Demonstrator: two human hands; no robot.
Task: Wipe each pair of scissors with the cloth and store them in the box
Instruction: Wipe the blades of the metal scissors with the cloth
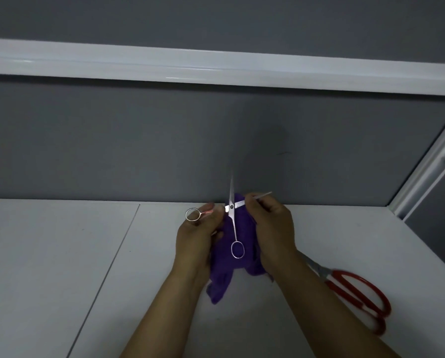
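Note:
Small all-metal scissors [232, 215] are spread wide open above the white table. My left hand [198, 236] pinches the handle arm that ends in the left finger ring. My right hand [271, 228] grips a purple cloth [229, 264] and holds it wrapped round the blade that points right, whose tip sticks out past my fingers. The other blade points up and its ring hangs down in front of the cloth. A second pair, large scissors with red handles [358, 295], lies on the table under my right forearm. No box is in view.
The white table [61, 254] has a seam running diagonally at the left. A grey partition wall [138, 140] with a white rail stands right behind it. A white frame post [423, 166] rises at the right corner.

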